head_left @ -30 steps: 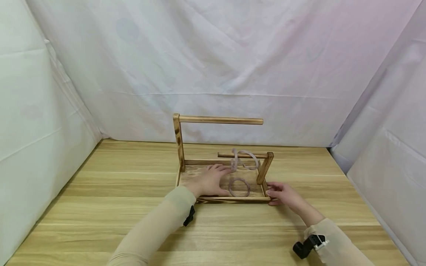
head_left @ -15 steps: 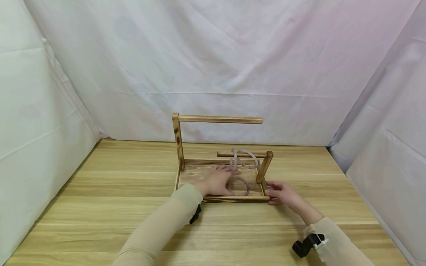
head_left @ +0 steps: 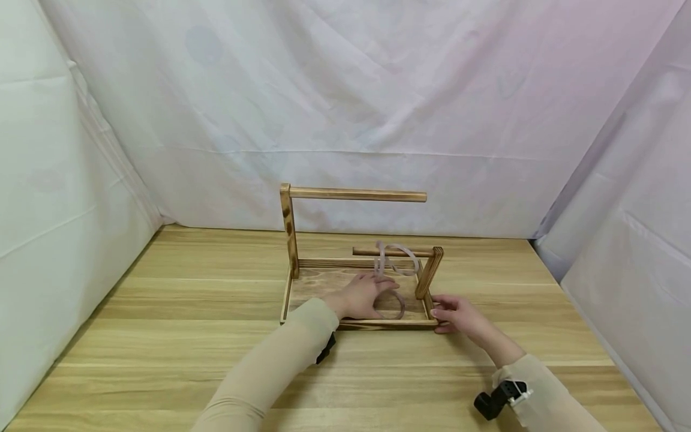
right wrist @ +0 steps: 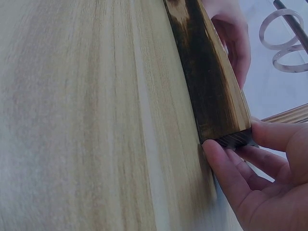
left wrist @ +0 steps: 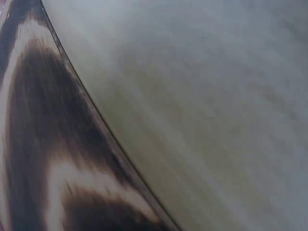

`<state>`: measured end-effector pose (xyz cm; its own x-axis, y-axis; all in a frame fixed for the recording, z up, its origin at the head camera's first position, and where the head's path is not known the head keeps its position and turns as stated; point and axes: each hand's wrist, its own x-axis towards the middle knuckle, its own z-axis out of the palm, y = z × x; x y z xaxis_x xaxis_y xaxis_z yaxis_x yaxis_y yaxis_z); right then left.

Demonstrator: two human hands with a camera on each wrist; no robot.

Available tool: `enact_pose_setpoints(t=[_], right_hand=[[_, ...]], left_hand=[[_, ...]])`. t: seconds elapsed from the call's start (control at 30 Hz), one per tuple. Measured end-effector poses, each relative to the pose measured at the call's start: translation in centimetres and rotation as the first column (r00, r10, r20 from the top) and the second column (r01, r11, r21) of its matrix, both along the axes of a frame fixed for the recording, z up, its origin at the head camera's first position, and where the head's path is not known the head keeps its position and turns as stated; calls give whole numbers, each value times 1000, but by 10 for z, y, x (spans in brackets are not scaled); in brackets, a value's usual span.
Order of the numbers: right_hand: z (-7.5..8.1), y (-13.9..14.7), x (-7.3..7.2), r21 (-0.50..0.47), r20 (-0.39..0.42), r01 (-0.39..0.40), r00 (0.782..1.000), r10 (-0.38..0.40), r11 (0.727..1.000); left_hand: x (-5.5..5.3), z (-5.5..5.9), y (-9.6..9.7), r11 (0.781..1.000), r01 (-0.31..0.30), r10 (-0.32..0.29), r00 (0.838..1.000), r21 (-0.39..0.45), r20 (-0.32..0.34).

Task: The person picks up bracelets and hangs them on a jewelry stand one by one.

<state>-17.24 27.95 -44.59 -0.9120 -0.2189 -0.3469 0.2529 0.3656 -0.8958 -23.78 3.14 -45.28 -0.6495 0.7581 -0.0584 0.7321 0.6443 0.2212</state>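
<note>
A wooden bangle stand [head_left: 388,324] has a shallow tray base, a tall bar on the left and a low bar on the right. Inside the tray, a pale purple bangle [head_left: 402,308] lies near the front right. My left hand [head_left: 361,297] reaches over its left side, fingers extended and thumb near its front; contact is unclear. Two pale bangles [head_left: 414,264] hang on the low bar [head_left: 364,251]. At the tray's front right corner my right hand [head_left: 456,315] holds the wood, thumb and fingers bent about the corner [right wrist: 236,137] in the right wrist view.
The tall bar [head_left: 358,194] juts rightward above the tray from its post [head_left: 290,231]. A low post [head_left: 430,273] rises at the tray's right side. Beneath lies a wooden table [head_left: 162,336], with white cloth [head_left: 345,108] behind and at both sides.
My left hand has slid rightward inside the tray, up to and partly over the lying bangle. My right hand stays on the corner. The hanging bangles keep their places.
</note>
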Motion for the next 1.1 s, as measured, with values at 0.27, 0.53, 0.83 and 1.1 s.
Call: enact_pose_setpoints(t=[0.27, 0.53, 0.83, 1.1], right_hand=[[-1, 0, 0, -9, -2, 2, 1000, -2, 1000], [-1, 0, 0, -4, 2, 2, 1000, -2, 1000], [-2, 0, 0, -1, 9, 4, 1000, -4, 1000], [-2, 1, -1, 6, 5, -2, 1000, 2, 1000]], left_hand=[[-1, -2, 3, 1000, 11, -12, 999, 3, 44], [0, 0, 2, 1000, -14, 14, 996, -5, 89], [-2, 0, -1, 999, 3, -5, 999, 37, 52], [-5, -1, -7, 995, -55, 47, 995, 81, 93]])
